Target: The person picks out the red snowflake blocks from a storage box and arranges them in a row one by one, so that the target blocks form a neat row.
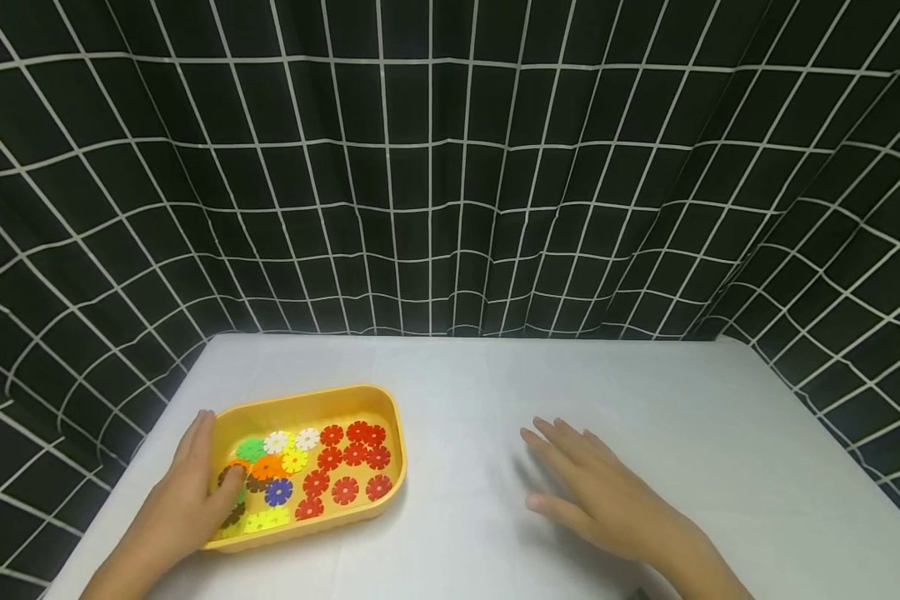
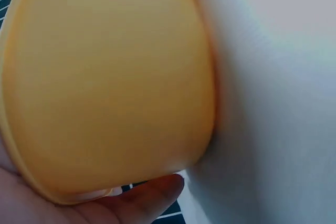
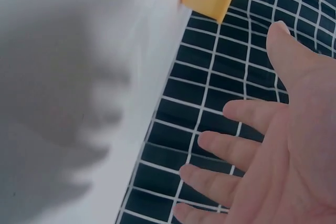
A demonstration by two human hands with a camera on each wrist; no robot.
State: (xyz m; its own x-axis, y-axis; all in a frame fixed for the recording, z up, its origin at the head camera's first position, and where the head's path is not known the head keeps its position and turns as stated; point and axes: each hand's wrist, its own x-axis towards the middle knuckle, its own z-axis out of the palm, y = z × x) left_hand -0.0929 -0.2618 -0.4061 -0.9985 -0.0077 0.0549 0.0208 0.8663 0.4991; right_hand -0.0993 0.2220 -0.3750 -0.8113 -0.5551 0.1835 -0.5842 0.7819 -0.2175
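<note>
My left hand [image 1: 180, 496] grips the left end of a yellow tray [image 1: 399, 454], thumb over the rim and fingers along the outer side. In the left wrist view the tray's smooth outer wall [image 2: 115, 87] fills much of the picture. Inside lie several notched flower-shaped plastic discs: red ones [image 1: 346, 491] grouped at the right, with a blue disc [image 1: 278, 492], an orange disc [image 1: 267, 467], a green disc [image 1: 251, 450], and white, yellow and brown ones to the left. My right hand [image 1: 607, 500] hovers above the table, palm down, fingers spread, holding nothing.
A white table [image 1: 480, 400] lies under both hands. Black curtain [image 1: 450, 183] with a white grid stands behind it and at both sides. The right hand's shadow [image 3: 63, 114] falls on the white surface. A small dark object [image 1: 637, 594] shows by the right wrist.
</note>
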